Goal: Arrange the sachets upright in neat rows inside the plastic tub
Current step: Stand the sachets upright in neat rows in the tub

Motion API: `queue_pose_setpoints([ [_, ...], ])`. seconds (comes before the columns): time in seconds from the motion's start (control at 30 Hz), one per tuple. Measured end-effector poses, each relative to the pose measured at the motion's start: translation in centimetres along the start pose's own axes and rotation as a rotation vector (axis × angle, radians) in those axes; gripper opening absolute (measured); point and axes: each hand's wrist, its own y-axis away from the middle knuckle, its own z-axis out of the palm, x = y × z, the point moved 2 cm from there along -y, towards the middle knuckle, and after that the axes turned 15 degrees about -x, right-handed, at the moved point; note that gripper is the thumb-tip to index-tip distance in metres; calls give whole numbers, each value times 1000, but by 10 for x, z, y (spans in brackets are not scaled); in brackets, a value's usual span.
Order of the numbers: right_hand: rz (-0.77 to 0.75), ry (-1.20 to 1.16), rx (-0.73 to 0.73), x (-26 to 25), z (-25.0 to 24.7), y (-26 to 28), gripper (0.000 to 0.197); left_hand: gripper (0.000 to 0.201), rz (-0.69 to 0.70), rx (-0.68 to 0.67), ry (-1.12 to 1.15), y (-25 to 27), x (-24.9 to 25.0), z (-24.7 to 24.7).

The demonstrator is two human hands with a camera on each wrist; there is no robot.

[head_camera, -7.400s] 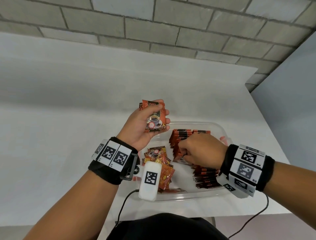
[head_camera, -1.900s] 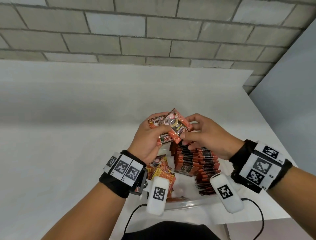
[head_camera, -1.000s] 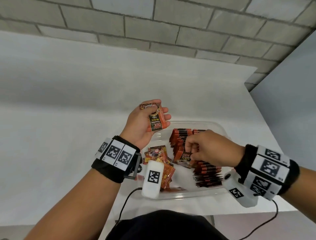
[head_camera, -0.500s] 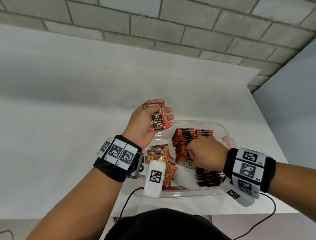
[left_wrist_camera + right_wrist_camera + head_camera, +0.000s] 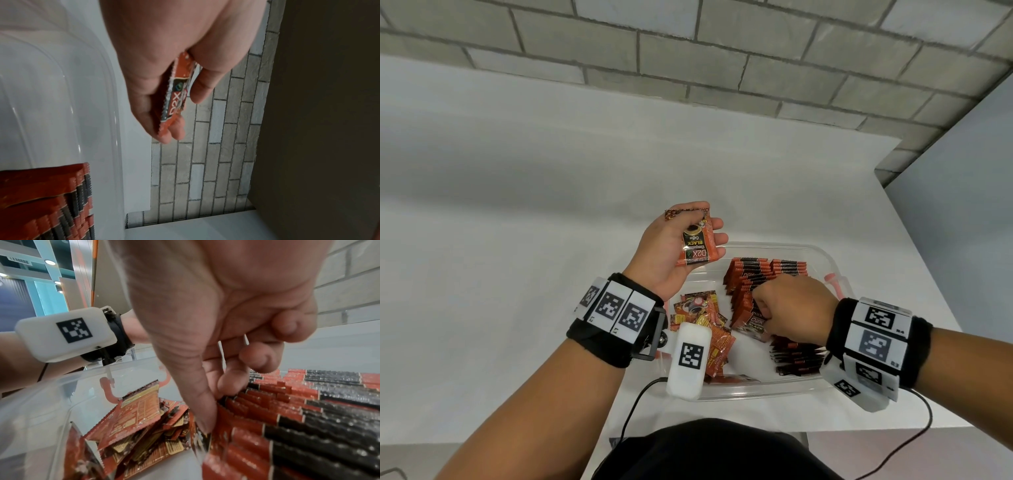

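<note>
Nearest, the loose sachets [image 5: 700,329] lie flat and jumbled at the left of the plastic tub [image 5: 822,255]. Just beside them the right hand [image 5: 792,310] is curled over the front of the upright rows [image 5: 760,274], thumb and fingers pinching the foremost sachet [image 5: 753,323]; that sachet stands on edge, leaning, its long axis running up and down, though the grip looks blurred from the wrist. Farther off, above the tub's far-left corner, the left hand [image 5: 674,246] grips a small stack of sachets [image 5: 697,248], long axis pointing away. Half a second ago the scene was much the same, the right hand now slightly lower.
</note>
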Motion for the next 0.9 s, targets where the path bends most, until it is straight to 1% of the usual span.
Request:
queue_pose_setpoints([
  [0.2, -12, -33, 40, 2, 1, 1, 4, 16, -1, -14, 2, 0, -1, 2],
  [0.33, -28, -104, 62, 6, 2, 4, 19, 15, -6, -10, 32, 0, -1, 5],
  [0.4, -21, -174, 79, 10, 1, 7, 22, 16, -16, -1, 64, 1, -2, 5],
  [0.5, 19, -368, 139, 24, -8, 15, 20, 19, -48, -5, 76, 2, -4, 6],
  [0.57, 24, -499, 202, 35, -14, 22, 18, 15, -66, -13, 54, 2, -5, 7],
  [0.63, 3, -629, 267, 44, -19, 30, 17, 10, -82, -11, -39, 1, -8, 8],
  [0.7, -48, -812, 309, 45, -22, 35, 18, 10, -96, -5, -180, -1, -11, 11],
  [0.73, -79, -912, 308, 42, -23, 36, 19, 12, -95, -8, -220, -2, -12, 13],
  [0.83, -180, -1180, 254, 30, -24, 32, 19, 14, -73, -39, -223, -5, -16, 23],
  [0.9, -247, -1365, 262, 27, -25, 29, 14, 15, -61, -83, -198, -5, -16, 30],
])
